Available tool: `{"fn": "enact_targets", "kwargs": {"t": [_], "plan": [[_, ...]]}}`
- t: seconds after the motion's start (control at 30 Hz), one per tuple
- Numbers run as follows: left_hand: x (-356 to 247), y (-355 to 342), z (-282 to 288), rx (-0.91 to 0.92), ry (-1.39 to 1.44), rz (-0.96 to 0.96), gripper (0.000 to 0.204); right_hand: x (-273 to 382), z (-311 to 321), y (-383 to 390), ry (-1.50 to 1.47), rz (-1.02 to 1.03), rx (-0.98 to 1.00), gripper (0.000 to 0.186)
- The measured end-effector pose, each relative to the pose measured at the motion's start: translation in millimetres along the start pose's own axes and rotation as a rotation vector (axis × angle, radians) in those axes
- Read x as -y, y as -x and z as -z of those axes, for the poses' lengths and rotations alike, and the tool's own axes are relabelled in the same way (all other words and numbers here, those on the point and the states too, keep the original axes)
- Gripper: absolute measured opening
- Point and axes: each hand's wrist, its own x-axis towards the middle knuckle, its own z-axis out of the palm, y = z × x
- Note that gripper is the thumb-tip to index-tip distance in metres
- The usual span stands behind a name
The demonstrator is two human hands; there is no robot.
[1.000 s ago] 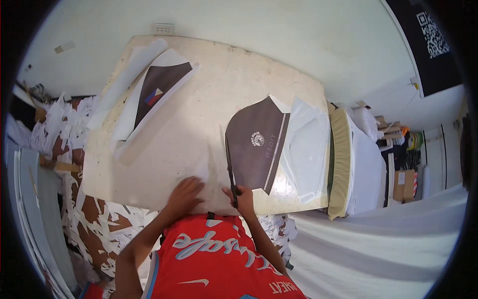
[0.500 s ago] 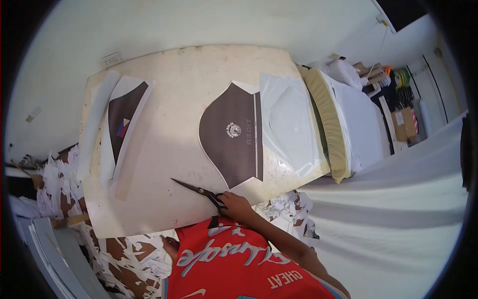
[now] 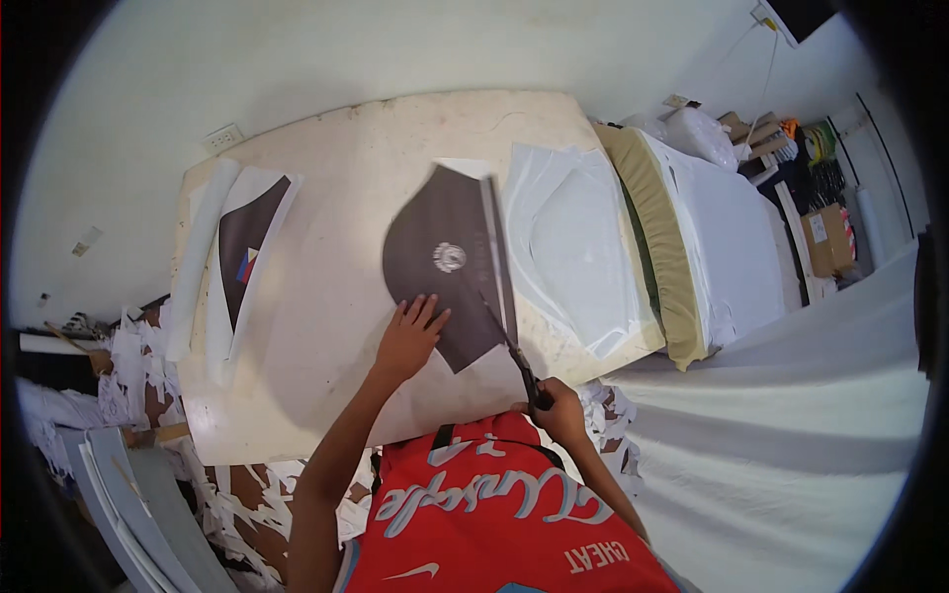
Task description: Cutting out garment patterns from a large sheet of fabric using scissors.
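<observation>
A dark brown printed sleeve-shaped piece (image 3: 420,237) with a round white emblem lies on the pale table (image 3: 331,198). Along its right edge runs a light stripe, blurred by motion. My left hand (image 3: 407,341) lies flat on its lower left part, fingers stretched out. In my right hand (image 3: 561,410), at the table's near edge, are black-handled scissors (image 3: 525,369). Their blades point up and away over the piece's lower right edge. Whether the blades are cutting cannot be made out. My right fingers are wrapped round the handles.
At the table's left lies a white roll (image 3: 203,262) beside a dark piece (image 3: 247,237) with a small flag print. Right of the brown piece are clear plastic-like sheets (image 3: 578,247). Beyond stands a tan-covered stack (image 3: 657,217). White scraps (image 3: 257,494) litter the floor.
My left hand has come up from beside my body onto the brown piece. The scissors have swung right with my right hand to the piece's right edge. The piece has shifted slightly left.
</observation>
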Motion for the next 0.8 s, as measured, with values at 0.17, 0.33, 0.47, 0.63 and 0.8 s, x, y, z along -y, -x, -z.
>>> {"fn": "enact_targets", "kwargs": {"t": [0.17, 0.33, 0.47, 0.63, 0.8], "plan": [[-22.0, -31.6, -19.6, 0.227, 0.068, 0.169, 0.044, -30.0, -5.3, -1.2, -0.215, -0.063, -0.163, 0.046], [-13.7, -64.8, -32.4, 0.063, 0.040, 0.200, 0.036, -30.9, 0.2, 3.1, -0.447, -0.165, 0.080, 0.047], [11.3, -114.6, -39.8, -0.237, 0.181, 0.255, 0.031, -35.9, -6.3, 2.9, -0.574, -0.140, 0.290, 0.043], [22.5, -72.8, 26.4, -0.277, 0.356, 0.469, 0.031, -22.4, 9.9, -0.9, -0.354, -0.206, 0.545, 0.051], [53.3, 51.8, 48.5, 0.090, 0.175, 0.371, 0.040, 6.8, -20.1, -3.7, -0.319, -0.168, 0.722, 0.054]]}}
